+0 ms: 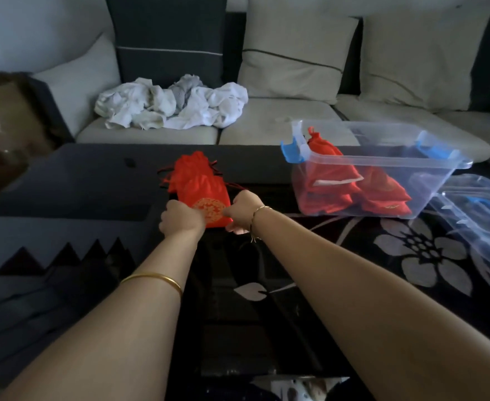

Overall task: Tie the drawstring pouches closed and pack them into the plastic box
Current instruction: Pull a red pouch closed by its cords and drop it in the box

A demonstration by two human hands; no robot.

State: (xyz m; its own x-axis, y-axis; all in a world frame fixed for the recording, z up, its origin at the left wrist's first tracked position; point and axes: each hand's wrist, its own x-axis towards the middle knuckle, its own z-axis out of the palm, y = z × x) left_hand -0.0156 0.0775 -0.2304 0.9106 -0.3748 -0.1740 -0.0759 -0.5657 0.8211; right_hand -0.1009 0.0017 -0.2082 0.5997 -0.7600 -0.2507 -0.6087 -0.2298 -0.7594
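Forward, both arms outstretched, left hand (181, 217) and right hand (245, 211) curled on near corners of the red pouch (206, 195).

No text, number or brand name can be read anywhere in the view. The red pouch (201, 195) near the centre carries a round gold emblem (209, 209) on its front, but it is too blurred to make out as characters. At about two o'clock from it, inside the plastic box (397, 162), a red pouch shows a white strip (336, 180) with nothing legible on it.
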